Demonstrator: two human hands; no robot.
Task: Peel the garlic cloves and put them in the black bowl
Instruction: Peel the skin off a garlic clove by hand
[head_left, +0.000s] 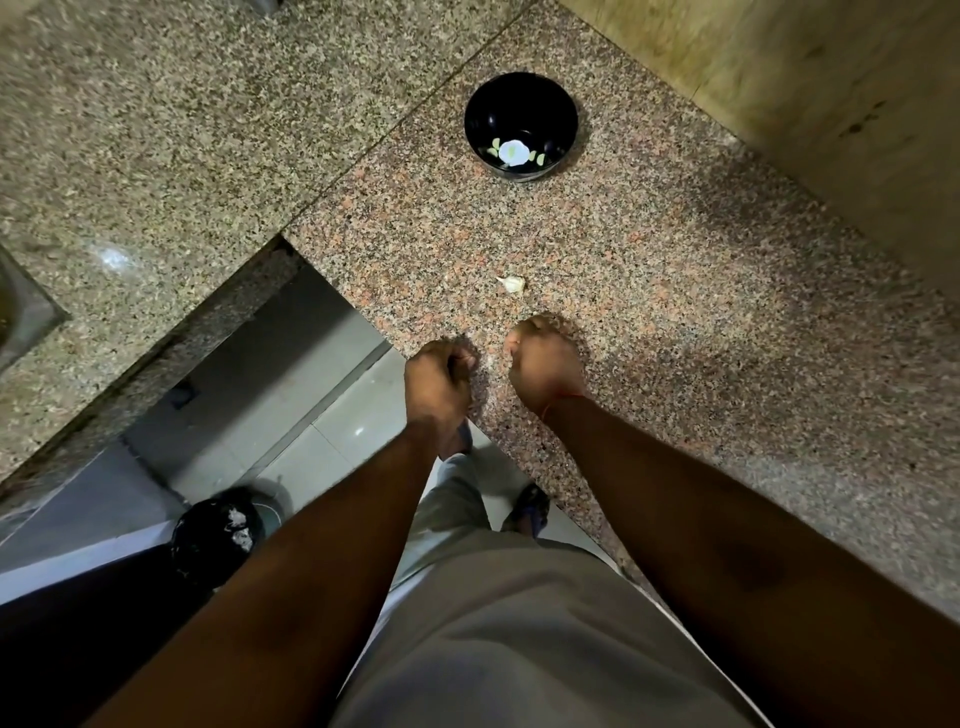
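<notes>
Left hand (439, 382): fingers curled inward, whatever sits inside them hidden; cannot tell if it holds anything.
Right hand (543, 361): back of the hand faces the camera, fingertips tucked under and out of sight; contents unseen.
Black bowl (521, 127): pale bits at the bottom beside the white flower mark, too small to tell if they are cloves or pattern.
Garlic piece (511, 283): tiny on the counter (675, 291), peeled or unpeeled unclear.
Sink (21, 312): only a corner shows, cut by the left edge.
Bin (221, 535): half covered by the left forearm, white scraps inside too blurred to name.
Shoes (530, 506): mostly hidden by the trousers and the left arm.
</notes>
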